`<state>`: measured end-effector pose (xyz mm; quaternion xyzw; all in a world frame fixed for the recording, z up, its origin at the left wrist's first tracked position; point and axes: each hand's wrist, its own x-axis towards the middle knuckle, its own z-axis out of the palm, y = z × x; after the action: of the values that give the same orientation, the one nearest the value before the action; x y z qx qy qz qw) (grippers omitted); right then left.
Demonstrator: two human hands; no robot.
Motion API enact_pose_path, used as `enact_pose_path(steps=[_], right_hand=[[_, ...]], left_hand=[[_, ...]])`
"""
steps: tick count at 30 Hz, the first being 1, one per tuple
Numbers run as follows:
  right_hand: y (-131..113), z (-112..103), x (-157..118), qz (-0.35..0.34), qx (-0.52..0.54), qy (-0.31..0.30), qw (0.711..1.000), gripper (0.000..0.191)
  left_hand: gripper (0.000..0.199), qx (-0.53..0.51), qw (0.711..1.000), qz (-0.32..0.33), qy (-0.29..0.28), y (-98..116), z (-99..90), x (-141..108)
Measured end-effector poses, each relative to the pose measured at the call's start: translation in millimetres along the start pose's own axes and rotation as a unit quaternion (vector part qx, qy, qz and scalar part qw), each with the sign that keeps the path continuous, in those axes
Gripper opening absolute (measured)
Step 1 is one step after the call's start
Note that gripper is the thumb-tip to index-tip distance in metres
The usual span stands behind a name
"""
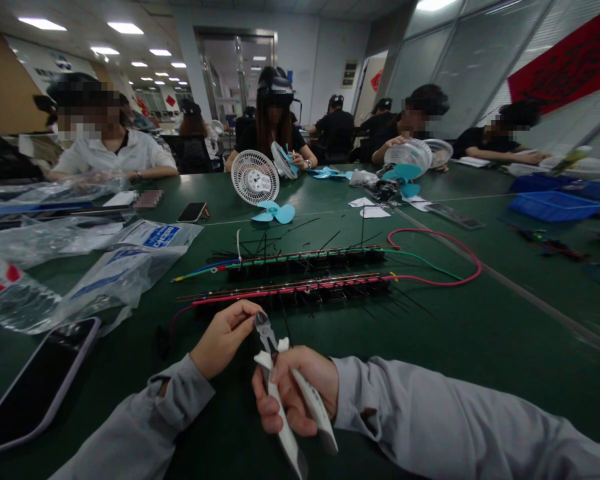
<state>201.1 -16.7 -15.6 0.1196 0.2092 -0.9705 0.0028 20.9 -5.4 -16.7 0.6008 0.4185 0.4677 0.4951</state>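
Note:
My right hand [303, 387] is wrapped around the pale handles of a pair of diagonal cutters [266, 333], whose jaws point up and away from me. Thumb and fingers of my left hand [223, 340] are pinched together right beside the jaw tips; anything held between them is too small to make out. Just beyond both hands lies a long black strip with a red wire [290, 289] along it and thin black cable ties sticking out. A second, similar strip with a green wire [310, 255] lies parallel behind it, one white tie standing upright.
A phone [35, 380], a water bottle [15, 297] and plastic bags [135, 260] lie at the left. A red cable [473, 257] loops to the right. Fan parts, including a white grille [255, 177] and blue blades [275, 212], and blue trays [555, 205] stand farther back, near seated people.

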Motion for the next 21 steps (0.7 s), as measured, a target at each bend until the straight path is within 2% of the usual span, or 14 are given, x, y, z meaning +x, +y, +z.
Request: enact_pose_path(steps=[6, 12, 21], right_hand=[[-2.2, 6.7, -2.9, 0.024, 0.009, 0.037, 0.999, 0.016], [-0.5, 10.0, -4.8, 0.028, 0.012, 0.064, 0.997, 0.016], [1.4, -2.1, -1.5, 0.001, 0.005, 0.012, 1.000, 0.020]], left_hand=[[0.017, 0.003, 1.000, 0.002, 0.000, -0.7, -0.6, 0.0], [0.016, 0.005, 1.000, 0.005, -0.002, -2.0, -1.5, 0.0], [0.014, 0.002, 1.000, 0.004, -0.001, -3.5, -2.3, 0.6]])
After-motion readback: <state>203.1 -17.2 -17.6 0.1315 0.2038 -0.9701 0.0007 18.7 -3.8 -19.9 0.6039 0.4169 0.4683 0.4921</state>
